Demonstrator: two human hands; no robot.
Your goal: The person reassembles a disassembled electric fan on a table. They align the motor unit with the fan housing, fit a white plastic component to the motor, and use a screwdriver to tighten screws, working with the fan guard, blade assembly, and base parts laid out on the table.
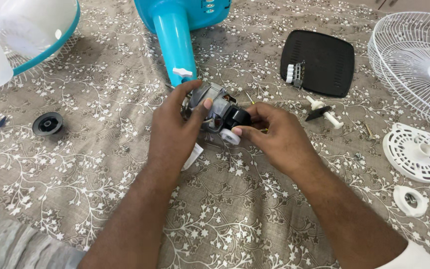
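Grey metal motor housing sits at mid-cloth, just below the turquoise fan stand, held clear of the floral cloth between both hands. The left hand clamps the housing, thumb on its near face and forefinger arched over the top. The right hand pinches the black block at the motor's right end, with a white knob just beneath. Judged step: fitting or freeing that end piece. The next move would call for a steady left-hand grip while the right works the small part in line with the housing. Both forearms enter from the near edge, converging; wrists nearly straight. A white wire guard lies at the far right corner.
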